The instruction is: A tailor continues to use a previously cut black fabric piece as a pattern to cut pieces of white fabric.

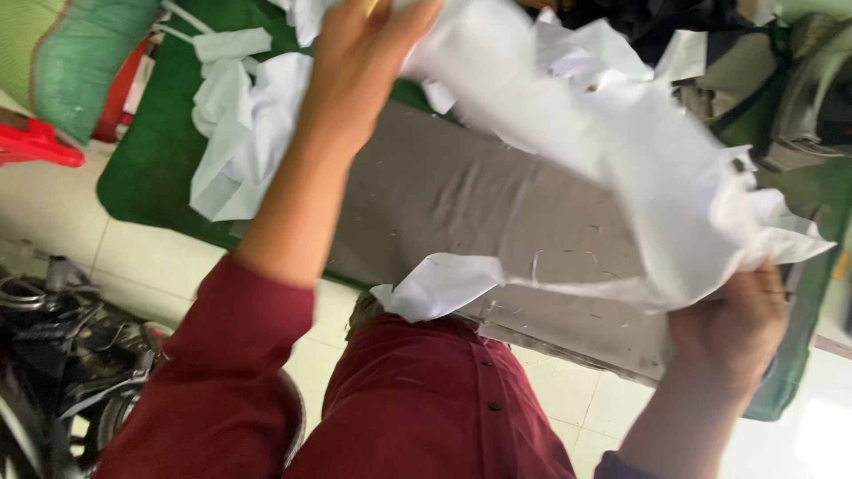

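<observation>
cloth in both hands [621,151]: plain white, no pattern, from 12 to 3 o'clock.
loose cloth pieces [240,133]: white as well, at 10 o'clock.
board cover [461,195]: dull grey-brown, flecked with pale thread bits, at the centre.
mat [151,168]: dark green, plain, showing at 9 o'clock and again at 4 o'clock.
shirt [426,408]: deep maroon with dark buttons, at 6 o'clock; the sleeve matched it.
floor tiles [53,204]: cream with faint grey joints, at 8 o'clock.
sack [80,53]: light green weave, at 11 o'clock.
plastic thing [35,142]: bright red, at 9 o'clock.
machine [53,355]: black and grey metal, at 7 o'clock.
</observation>
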